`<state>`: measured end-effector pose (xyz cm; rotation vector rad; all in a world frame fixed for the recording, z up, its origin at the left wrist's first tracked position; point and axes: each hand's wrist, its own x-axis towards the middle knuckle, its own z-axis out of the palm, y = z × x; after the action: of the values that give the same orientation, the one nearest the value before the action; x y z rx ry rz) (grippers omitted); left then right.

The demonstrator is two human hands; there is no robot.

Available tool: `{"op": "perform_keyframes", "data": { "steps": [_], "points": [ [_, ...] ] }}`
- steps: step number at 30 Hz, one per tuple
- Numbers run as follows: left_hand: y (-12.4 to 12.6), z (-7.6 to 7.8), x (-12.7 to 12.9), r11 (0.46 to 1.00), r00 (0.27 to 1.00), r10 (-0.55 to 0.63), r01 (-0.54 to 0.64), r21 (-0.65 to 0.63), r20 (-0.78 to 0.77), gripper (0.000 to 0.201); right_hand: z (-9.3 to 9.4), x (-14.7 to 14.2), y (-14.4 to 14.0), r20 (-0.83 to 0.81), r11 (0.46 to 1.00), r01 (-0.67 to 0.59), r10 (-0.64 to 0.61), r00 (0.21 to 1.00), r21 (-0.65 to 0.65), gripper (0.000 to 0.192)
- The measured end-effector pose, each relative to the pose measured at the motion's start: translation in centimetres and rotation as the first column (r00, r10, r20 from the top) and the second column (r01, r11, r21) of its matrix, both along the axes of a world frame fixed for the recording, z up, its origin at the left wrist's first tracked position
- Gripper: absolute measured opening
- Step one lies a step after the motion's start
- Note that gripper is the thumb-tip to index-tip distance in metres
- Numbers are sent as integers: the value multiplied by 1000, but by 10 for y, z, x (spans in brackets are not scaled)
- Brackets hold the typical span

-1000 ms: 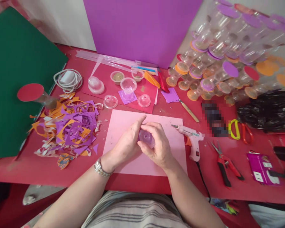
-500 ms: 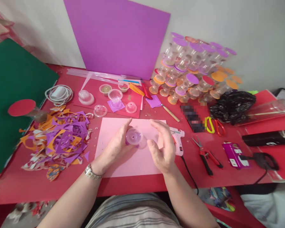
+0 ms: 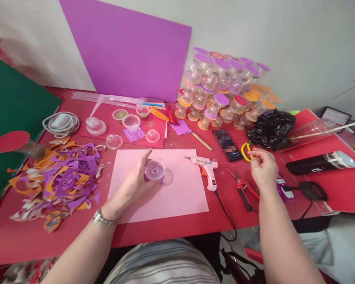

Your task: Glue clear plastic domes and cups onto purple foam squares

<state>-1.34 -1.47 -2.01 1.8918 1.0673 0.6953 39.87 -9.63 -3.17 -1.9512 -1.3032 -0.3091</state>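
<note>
On the pink sheet (image 3: pixel 180 197), my left hand (image 3: pixel 133 181) curls around the side of a clear plastic cup (image 3: pixel 154 170). The cup has a dome-like top with a small hole, and purple shows at its base. My right hand (image 3: pixel 264 167) reaches out to the right, its fingers pinched at a pair of scissors (image 3: pixel 245 152). A yellow handle loop sticks out left of the fingertips; the red loop is covered by the hand. Between the hands lie a white glue gun (image 3: pixel 208 169) with a black cord and red-handled pliers (image 3: pixel 243 187).
Purple and orange scraps (image 3: pixel 73 173) heap at the left. Plastic cups and lids (image 3: pixel 131 122) stand behind the sheet. Stacked cups with coloured discs (image 3: pixel 221 86) rise against the wall. A black plastic bag (image 3: pixel 270 128), a phone (image 3: pixel 227 145) and a black flashlight (image 3: pixel 313 163) lie right.
My right hand has moved away from the cup, rightward to the scissors, and its fingers have closed. My left hand stays at the cup. The view has turned slightly right.
</note>
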Motion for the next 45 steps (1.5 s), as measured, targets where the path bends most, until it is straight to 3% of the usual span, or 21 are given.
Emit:
{"op": "perform_keyframes", "data": {
  "steps": [6,16,33,37,40,43,45],
  "points": [
    [2,2,-1,1000,1000,-4,4,4,-1,79,-16,22,10,84,991,37,-26,996,-127,18],
    [1,8,1,999,1000,-6,5,37,12,75,-21,25,46,190,957,38,19,982,-289,26],
    [5,-8,-2,993,999,29,-25,112,-32,75,-27,28,61,178,942,70,-11,984,-329,23],
    [3,-8,-1,988,998,55,-50,143,-32,73,-11,20,62,174,959,58,-9,985,-279,22],
    [2,-8,-2,992,999,24,-20,126,-36,70,17,-1,56,178,978,24,14,984,-207,23],
    [0,-9,-4,996,1000,-2,5,90,-26,73,50,-46,45,173,991,-80,97,980,-103,21],
    [-2,-9,-4,998,1000,-20,21,61,-17,78,65,-88,38,102,975,-210,203,974,67,18]
  ]
}}
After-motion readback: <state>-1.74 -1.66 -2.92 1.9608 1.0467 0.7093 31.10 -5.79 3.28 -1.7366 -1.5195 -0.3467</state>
